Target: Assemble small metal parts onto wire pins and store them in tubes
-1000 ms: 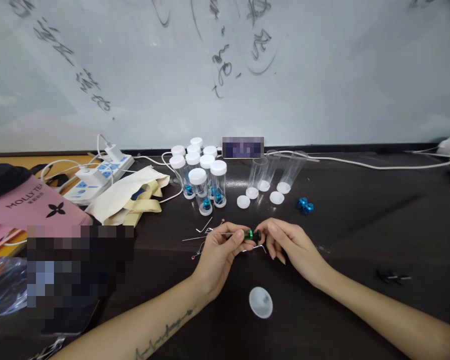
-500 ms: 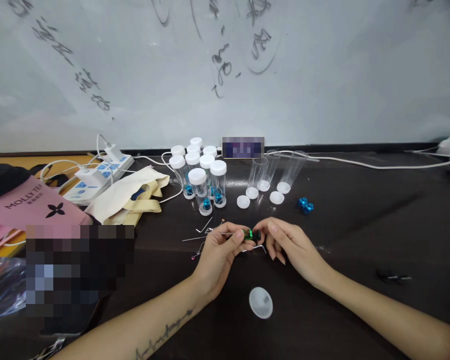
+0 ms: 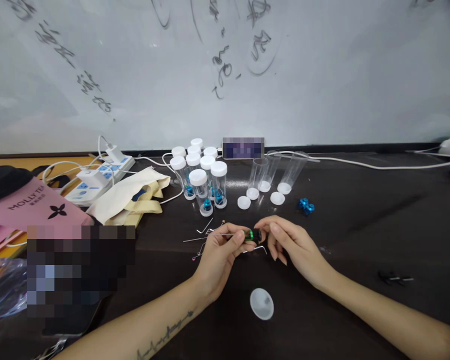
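Note:
My left hand [image 3: 223,255] pinches a small green-and-black cylinder [image 3: 252,234] between thumb and fingers. A thin metal rod [image 3: 195,239] sticks out leftward past that hand. Beside the black end, my right hand [image 3: 290,240] is closed, its curled index finger against the cylinder; the exact contact is partly hidden. Below the hands lie small bent metal pieces, one a silver L-shaped key [image 3: 261,248]. A white translucent round lid or dish [image 3: 261,304] rests nearer me.
Several white-capped clear tubes [image 3: 219,185] holding blue parts stand behind my hands. Open clear tubes [image 3: 257,177] and loose white caps [image 3: 243,202] are right of them. Blue metal parts [image 3: 306,205] and a dark item [image 3: 395,278] lie further right. A power strip [image 3: 101,177] and pink bag [image 3: 45,200] occupy the left.
Both hands stay nearly in place around the cylinder. The black end looks slightly turned, and the whole view has shifted very slightly.

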Action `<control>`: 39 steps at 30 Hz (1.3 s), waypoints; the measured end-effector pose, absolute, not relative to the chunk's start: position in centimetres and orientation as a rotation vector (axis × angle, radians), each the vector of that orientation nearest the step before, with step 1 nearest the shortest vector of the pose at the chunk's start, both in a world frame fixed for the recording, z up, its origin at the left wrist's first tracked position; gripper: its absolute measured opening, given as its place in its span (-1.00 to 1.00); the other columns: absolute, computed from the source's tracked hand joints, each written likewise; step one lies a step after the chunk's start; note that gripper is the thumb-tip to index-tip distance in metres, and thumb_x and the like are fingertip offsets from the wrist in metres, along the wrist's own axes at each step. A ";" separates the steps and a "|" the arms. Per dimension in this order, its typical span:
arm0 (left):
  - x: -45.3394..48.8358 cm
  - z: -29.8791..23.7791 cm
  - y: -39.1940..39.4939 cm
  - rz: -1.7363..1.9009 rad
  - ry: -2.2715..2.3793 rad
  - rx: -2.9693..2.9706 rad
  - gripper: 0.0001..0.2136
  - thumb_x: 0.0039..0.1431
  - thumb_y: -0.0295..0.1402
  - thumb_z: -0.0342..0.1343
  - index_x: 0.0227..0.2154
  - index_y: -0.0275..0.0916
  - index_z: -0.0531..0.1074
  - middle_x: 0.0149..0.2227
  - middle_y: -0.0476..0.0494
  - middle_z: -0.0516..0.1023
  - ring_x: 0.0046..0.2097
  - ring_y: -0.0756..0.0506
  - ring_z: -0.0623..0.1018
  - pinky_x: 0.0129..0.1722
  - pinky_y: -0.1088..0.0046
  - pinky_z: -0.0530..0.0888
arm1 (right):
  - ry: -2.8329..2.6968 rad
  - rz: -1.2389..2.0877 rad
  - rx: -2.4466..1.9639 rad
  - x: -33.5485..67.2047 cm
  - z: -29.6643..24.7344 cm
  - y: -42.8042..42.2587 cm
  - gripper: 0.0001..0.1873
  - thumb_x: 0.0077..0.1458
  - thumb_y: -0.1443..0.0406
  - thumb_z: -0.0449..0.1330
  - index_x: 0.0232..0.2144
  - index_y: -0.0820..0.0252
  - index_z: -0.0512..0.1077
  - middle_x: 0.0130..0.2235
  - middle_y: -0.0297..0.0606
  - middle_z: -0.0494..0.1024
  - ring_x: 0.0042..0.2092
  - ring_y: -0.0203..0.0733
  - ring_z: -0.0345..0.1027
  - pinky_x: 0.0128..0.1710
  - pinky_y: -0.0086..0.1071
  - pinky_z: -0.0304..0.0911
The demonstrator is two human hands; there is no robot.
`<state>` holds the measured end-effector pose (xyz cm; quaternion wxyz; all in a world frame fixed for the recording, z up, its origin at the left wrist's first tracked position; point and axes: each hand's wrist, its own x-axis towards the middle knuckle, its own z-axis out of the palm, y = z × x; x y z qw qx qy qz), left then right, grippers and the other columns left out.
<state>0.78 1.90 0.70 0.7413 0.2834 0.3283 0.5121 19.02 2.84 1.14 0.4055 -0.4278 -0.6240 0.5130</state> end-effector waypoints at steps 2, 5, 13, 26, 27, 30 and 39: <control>0.8 0.7 1.9 1.122 0.726 0.617 -0.87 0.04 -0.36 0.31 -0.39 -0.32 0.55 -0.42 -0.08 0.58 -0.36 0.03 0.57 -0.21 0.52 0.49 | -1.582 1.294 -1.074 19.0 1.2 2.8 -0.62 0.32 0.06 0.00 -0.16 0.21 0.44 -0.43 -0.33 0.39 -0.58 -0.41 0.22 -0.70 -0.55 0.12; 0.8 0.7 1.9 1.114 0.730 0.616 -0.86 0.04 -0.35 0.32 -0.39 -0.33 0.55 -0.43 -0.09 0.58 -0.36 0.02 0.58 -0.21 0.52 0.49 | -1.586 1.302 -1.074 19.0 1.1 2.8 -0.61 0.32 0.06 0.00 -0.18 0.22 0.45 -0.43 -0.33 0.38 -0.59 -0.42 0.21 -0.70 -0.55 0.12; 0.8 0.6 1.9 1.124 0.721 0.614 -0.88 0.06 -0.38 0.30 -0.38 -0.33 0.54 -0.43 -0.07 0.57 -0.36 0.03 0.58 -0.21 0.53 0.49 | -1.587 1.302 -1.061 19.1 1.1 2.6 -0.62 0.33 0.06 0.00 -0.15 0.22 0.45 -0.45 -0.34 0.39 -0.59 -0.43 0.20 -0.70 -0.56 0.11; 0.8 0.5 1.8 1.122 0.718 0.614 -0.90 0.08 -0.40 0.28 -0.38 -0.33 0.53 -0.43 -0.08 0.58 -0.37 0.04 0.58 -0.22 0.55 0.50 | -1.575 1.304 -1.052 19.1 1.0 2.7 -0.63 0.33 0.07 0.00 -0.14 0.20 0.44 -0.42 -0.34 0.40 -0.58 -0.44 0.23 -0.70 -0.58 0.12; 0.8 0.5 1.8 1.122 0.716 0.616 -0.90 0.08 -0.40 0.28 -0.38 -0.33 0.54 -0.43 -0.08 0.58 -0.37 0.04 0.58 -0.22 0.55 0.50 | -1.577 1.305 -1.052 19.1 1.0 2.7 -0.63 0.33 0.07 0.00 -0.15 0.21 0.44 -0.42 -0.34 0.40 -0.58 -0.44 0.23 -0.70 -0.58 0.12; 0.8 0.5 1.8 1.127 0.716 0.627 -0.90 0.08 -0.40 0.28 -0.38 -0.33 0.54 -0.42 -0.07 0.58 -0.36 0.04 0.59 -0.22 0.55 0.51 | -1.582 1.310 -1.054 19.1 1.0 2.7 -0.62 0.33 0.07 -0.01 -0.16 0.22 0.44 -0.42 -0.33 0.41 -0.58 -0.44 0.22 -0.70 -0.58 0.12; 0.8 0.5 1.9 1.124 0.716 0.632 -0.91 0.08 -0.40 0.28 -0.38 -0.33 0.55 -0.43 -0.07 0.57 -0.37 0.04 0.59 -0.23 0.56 0.51 | -1.574 1.326 -1.040 19.1 0.8 2.9 -0.61 0.33 0.06 -0.02 -0.17 0.23 0.44 -0.43 -0.33 0.40 -0.57 -0.43 0.23 -0.70 -0.58 0.12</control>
